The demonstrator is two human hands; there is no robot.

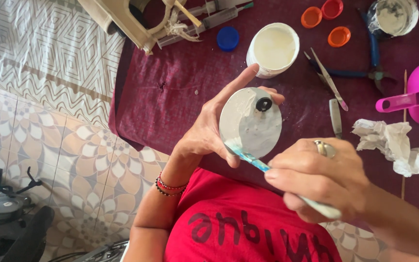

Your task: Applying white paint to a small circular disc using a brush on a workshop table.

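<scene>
Two hands work close above the red shirt. The right hand [316, 177] pinches a blue-handled brush [255, 160], its long axis slanting from lower right up-left, tip touching the grey disc [250, 123]. The left hand [209, 131] grips that disc by its edge, face toward the camera. Beyond, on the maroon-covered desk [170, 87], stand a white tub [272, 48], crumpled paper [389, 143] and pliers [372, 58].
</scene>
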